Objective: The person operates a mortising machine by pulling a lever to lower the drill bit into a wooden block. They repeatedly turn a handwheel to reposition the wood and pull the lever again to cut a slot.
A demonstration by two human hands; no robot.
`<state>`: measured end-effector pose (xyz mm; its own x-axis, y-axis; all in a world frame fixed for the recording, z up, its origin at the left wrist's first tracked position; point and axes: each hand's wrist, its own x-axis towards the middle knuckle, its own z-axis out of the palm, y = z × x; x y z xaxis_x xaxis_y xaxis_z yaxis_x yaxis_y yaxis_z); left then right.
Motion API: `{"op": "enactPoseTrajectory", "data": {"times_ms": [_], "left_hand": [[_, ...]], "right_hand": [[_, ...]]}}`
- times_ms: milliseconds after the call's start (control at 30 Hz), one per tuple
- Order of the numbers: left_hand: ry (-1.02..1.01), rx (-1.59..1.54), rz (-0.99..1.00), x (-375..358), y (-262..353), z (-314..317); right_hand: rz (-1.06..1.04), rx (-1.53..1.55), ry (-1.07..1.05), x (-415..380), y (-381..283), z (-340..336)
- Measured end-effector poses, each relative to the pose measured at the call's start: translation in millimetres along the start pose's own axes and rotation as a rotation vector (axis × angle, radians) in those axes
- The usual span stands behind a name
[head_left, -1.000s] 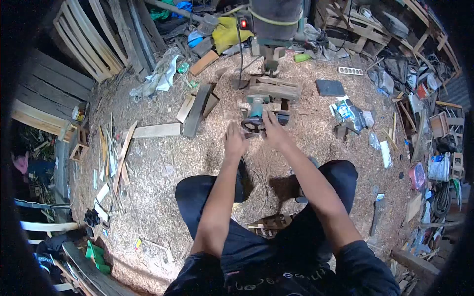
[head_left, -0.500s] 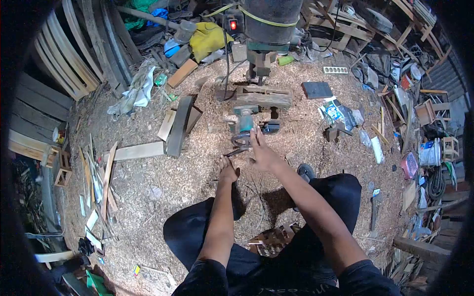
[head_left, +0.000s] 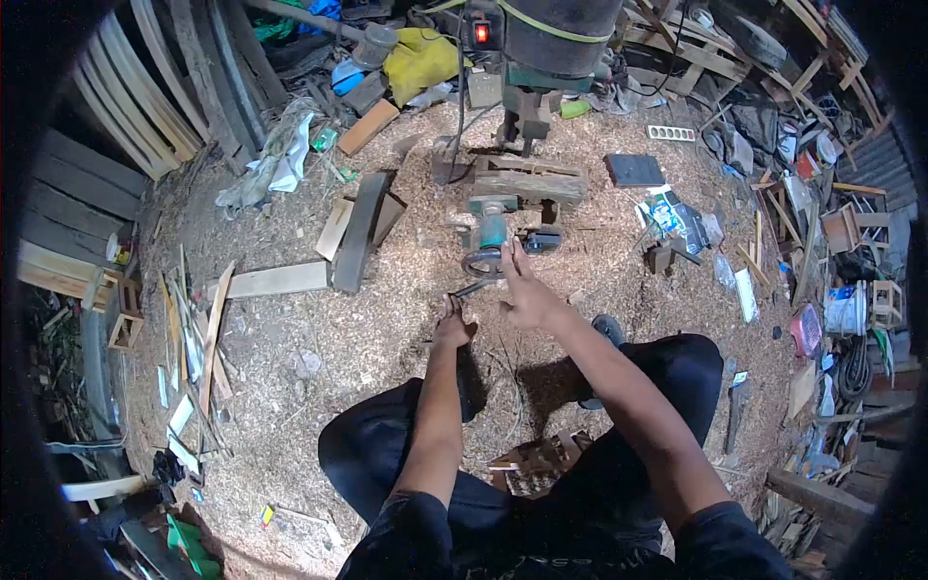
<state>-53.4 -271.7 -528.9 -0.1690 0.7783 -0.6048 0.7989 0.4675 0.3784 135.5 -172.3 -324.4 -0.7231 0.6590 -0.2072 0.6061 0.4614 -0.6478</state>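
Note:
A green machine with a dark handwheel (head_left: 480,264) stands on the shavings-covered floor in front of me. From below the wheel a thin dark lever (head_left: 474,288) sticks out to the left. My left hand (head_left: 450,327) has its fingers bent over the outer end of that lever. Stretched forward, the fingers of my right hand (head_left: 530,298) lie at the right edge of the handwheel, against or close to the green housing (head_left: 493,229); contact is hard to make out. Behind the housing a rough wooden block (head_left: 530,184) lies under the machine's head (head_left: 528,114).
A red-lit switch (head_left: 481,33) sits beside the dark drum-shaped motor (head_left: 556,43). Boards (head_left: 360,237) lie left of the machine. A dark block (head_left: 634,170) and a metal piece (head_left: 669,257) lie to the right. Scrap wood (head_left: 217,338) and clutter line both sides.
The camera view has shifted, so the machine and surroundings appear farther right and the handwheel slightly higher. Both hands keep nearly the same places at the lever and wheel.

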Motion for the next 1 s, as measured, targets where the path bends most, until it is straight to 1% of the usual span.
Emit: {"op": "enactPoseTrajectory", "data": {"times_ms": [67, 100, 133, 167, 267, 300, 367, 433, 500, 600, 633, 700, 800, 833, 933, 967, 1000], "left_hand": [[-0.061, 0.028, -0.060, -3, 4, -8], [-0.066, 0.018, -0.095, 10, 0, -7], [-0.074, 0.009, -0.133, 3, 8, -20], [-0.007, -0.003, -0.121, -10, 11, -30], [0.142, -0.171, -0.019, -61, 29, -73], [0.268, -0.211, -0.017, -70, 33, -81], [0.379, -0.291, -0.021, -87, 44, -93], [0.497, -0.355, 0.001, -102, 56, -110], [0.514, -0.391, 0.040, -117, 66, -120], [0.560, -0.369, 0.068, -134, 64, -116], [0.593, -0.341, 0.089, -136, 62, -113], [0.677, -0.295, 0.128, -145, 72, -114], [0.823, -0.341, 0.227, -173, 110, -135], [0.908, -0.398, 0.330, -183, 125, -148], [1.187, -0.447, 0.427, -206, 182, -206], [1.290, -0.468, 0.540, -209, 200, -230], [1.389, -0.487, 0.654, -211, 221, -258]], "right_hand": [[-0.006, 0.024, -0.025, 0, 3, -6], [-0.030, -0.001, 0.001, 1, 7, -6], [-0.053, -0.022, 0.026, 3, 13, -2], [-0.074, -0.036, 0.044, 3, 18, 6], [-0.135, -0.066, 0.066, 6, 35, 11], [-0.137, -0.054, 0.065, 5, 36, 8], [-0.100, -0.085, 0.050, -2, 37, 9], [-0.066, -0.101, 0.039, -8, 28, -5], [-0.026, -0.092, -0.005, -23, 20, -15], [0.021, -0.217, -0.078, -35, 13, -25], [-0.047, -0.194, -0.002, -37, 20, -19], [-0.041, -0.187, 0.084, -45, 25, -17], [-0.015, -0.106, 0.269, -55, 11, -49], [-0.007, -0.068, 0.340, -58, -1, -67], [-0.141, 0.100, 0.772, -63, -31, -126], [-0.108, 0.328, 0.833, -65, -48, -148], [-0.171, 0.338, 0.917, -62, -53, -170]]}}
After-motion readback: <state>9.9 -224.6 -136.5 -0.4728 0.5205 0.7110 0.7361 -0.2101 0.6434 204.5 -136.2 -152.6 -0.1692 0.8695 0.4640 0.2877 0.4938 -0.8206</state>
